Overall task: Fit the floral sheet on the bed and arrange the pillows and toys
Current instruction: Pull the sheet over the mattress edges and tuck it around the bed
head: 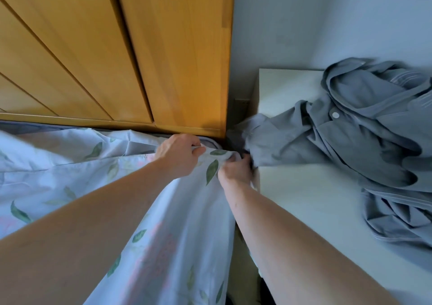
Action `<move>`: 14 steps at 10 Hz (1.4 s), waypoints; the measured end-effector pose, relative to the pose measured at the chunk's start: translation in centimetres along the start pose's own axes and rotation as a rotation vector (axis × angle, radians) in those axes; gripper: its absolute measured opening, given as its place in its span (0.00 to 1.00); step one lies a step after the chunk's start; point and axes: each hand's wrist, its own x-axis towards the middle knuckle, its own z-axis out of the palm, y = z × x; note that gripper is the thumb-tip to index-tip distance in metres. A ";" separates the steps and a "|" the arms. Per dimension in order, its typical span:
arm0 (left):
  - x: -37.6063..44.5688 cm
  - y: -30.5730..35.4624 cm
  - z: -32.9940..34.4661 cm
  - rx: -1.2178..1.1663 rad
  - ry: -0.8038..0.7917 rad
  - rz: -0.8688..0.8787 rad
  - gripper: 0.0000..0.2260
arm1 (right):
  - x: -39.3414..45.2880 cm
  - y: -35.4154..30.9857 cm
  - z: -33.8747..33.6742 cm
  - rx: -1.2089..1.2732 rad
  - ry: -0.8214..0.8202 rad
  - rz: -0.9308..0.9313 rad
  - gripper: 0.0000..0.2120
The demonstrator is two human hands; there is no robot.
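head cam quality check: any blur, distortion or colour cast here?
Head view: wide-angle bend bows the wooden headboard slats; cool bluish daylight, no glare; motion smear on the grey shirt at the right edge; left hand, right hand and floral sheet fairly sharp.

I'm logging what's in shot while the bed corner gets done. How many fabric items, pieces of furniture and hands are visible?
Fabric items: 2, the pale blue floral sheet with green leaves and the crumpled grey buttoned shirt.
Furniture: 2, the orange wooden panelled headboard and the white flat-topped side table.
Hands: 2, left hand and right hand, both gripping the sheet.
Total: 6
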 end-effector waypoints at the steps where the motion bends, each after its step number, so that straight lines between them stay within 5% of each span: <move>1: -0.1 -0.1 0.7 0.001 -0.003 -0.027 0.09 | -3.8 3.2 -0.2 -0.039 0.055 -0.143 0.27; 4: 1.2 0.3 1.5 0.081 -0.139 -0.037 0.13 | -2.7 6.5 1.1 0.168 -0.106 0.171 0.22; 6: 1.8 1.8 3.3 -0.101 -0.045 0.071 0.10 | -2.2 9.9 1.6 0.205 -0.027 0.348 0.29; 8: 1.2 -0.9 2.9 -0.059 -0.064 -0.090 0.17 | -2.6 13.6 2.6 0.113 -0.081 0.445 0.35; 9: 0.1 -4.7 1.4 0.046 -0.141 -0.113 0.21 | -3.9 13.5 1.4 0.168 -0.062 0.444 0.19; 10: -0.8 -7.6 -0.3 0.135 -0.107 -0.064 0.19 | -4.7 14.0 0.7 0.279 -0.051 0.461 0.14; 12: -1.1 -6.5 -0.8 0.061 0.152 -0.073 0.18 | -6.3 13.4 0.1 0.473 -0.038 0.503 0.17; 13: -1.6 -6.3 -0.6 0.093 0.150 -0.074 0.14 | -4.9 12.5 0.9 0.489 -0.066 0.487 0.15; 14: -2.8 -7.2 -0.5 0.186 0.098 -0.042 0.16 | -5.0 12.8 1.3 0.273 0.080 0.511 0.18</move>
